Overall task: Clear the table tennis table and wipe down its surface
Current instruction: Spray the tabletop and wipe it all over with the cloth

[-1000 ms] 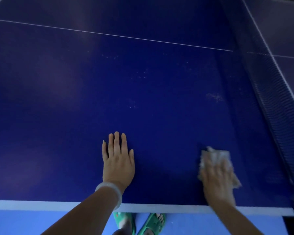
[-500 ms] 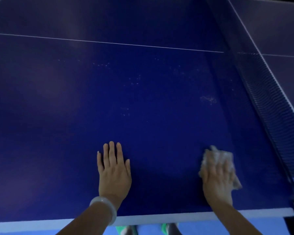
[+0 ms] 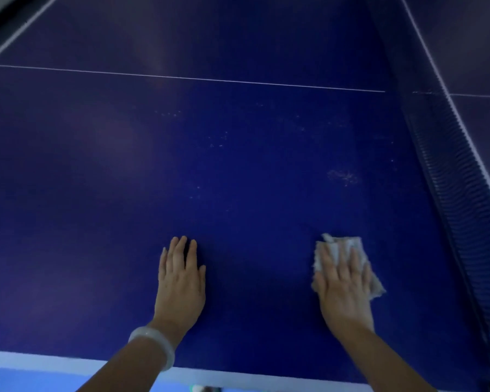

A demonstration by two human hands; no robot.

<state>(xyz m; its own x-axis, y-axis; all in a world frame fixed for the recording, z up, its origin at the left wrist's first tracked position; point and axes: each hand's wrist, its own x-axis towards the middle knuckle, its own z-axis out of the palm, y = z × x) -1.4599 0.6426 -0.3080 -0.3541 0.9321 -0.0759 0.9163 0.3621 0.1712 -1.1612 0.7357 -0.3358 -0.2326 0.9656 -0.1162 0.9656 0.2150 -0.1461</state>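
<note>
The dark blue table tennis worktop (image 3: 238, 171) fills almost the whole view, with a thin white centre line (image 3: 181, 77) running across its far part and a broad white edge band (image 3: 26, 360) along the near side. The left hand (image 3: 180, 281) lies palm down on the blue surface, fingers straight and close together, holding nothing; a pale, milky bangle (image 3: 153, 346) circles its wrist. The right hand (image 3: 344, 284) lies flat on a crumpled whitish-grey cloth (image 3: 348, 246), pressing it against the worktop with straight, slightly spread fingers, so its grip is not curled round the fabric. Only the cloth's edges show: a rumpled part beyond the fingertips, a strip by the thumb side and a corner sticking out to the right; the rest is hidden under the palm. The cloth sits near the worktop's near edge, toward the right, not far from the dark mesh net (image 3: 464, 222) that runs diagonally along the right side. The net's lower end is cut off by the picture's border.

Faint whitish specks (image 3: 218, 141) dot the middle of the surface, and a smudgy pale patch (image 3: 343, 176) lies beyond the cloth; what these marks are made of is hard to make out. Both forearms are cut off at the bottom edge. Below the white band a light blue floor (image 3: 40, 380) shows, with a small green and dark shape at the very bottom too cropped to identify.
</note>
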